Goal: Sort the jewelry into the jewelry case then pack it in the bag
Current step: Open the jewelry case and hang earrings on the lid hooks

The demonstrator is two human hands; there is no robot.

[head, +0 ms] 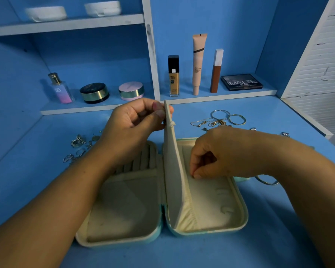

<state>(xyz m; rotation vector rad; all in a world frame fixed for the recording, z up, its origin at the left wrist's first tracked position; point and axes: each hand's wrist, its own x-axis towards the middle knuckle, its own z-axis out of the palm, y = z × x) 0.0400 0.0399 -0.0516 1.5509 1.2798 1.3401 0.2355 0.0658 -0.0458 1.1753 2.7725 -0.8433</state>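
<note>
Both forearms reach in from the near edge over a blue table (278, 238). Between them a jewelry case (124, 236) lies opened flat, teal outside and cream inside.

The left hand (132, 120) is raised over the far end of the case. Its thumb and fingers (159, 113) are clamped on the top edge of a cream flap (174, 171), which stands upright along the case's hinge. Below these fingers, in the left half, is a row of padded ring rolls (141, 159), with a plain compartment nearer the camera.

The right hand (217, 151) is lowered into the right half, just beside the flap. Its fingers are curled, and the fingertips (196, 175) are pressed together against the lining. Whether anything small sits between them cannot be told.

Loose jewelry lies on the table outside the case. Silver rings and earrings (77, 141) are scattered to the left of the left wrist. Gold hoops and chains (220, 120) lie beyond the right-hand fingers, toward the shelf. A thin bangle (267, 182) shows under the right forearm, touching the table by the case's right rim.

Beyond the left-hand fingers a low shelf (220, 96) carries a perfume bottle (60, 89), two round compacts (94, 92), a foundation bottle (173, 76), a pale tube (198, 62), a brown tube with a white cap (216, 71) and a dark palette (241, 82). Two white bowls (45, 13) sit on the upper shelf.
</note>
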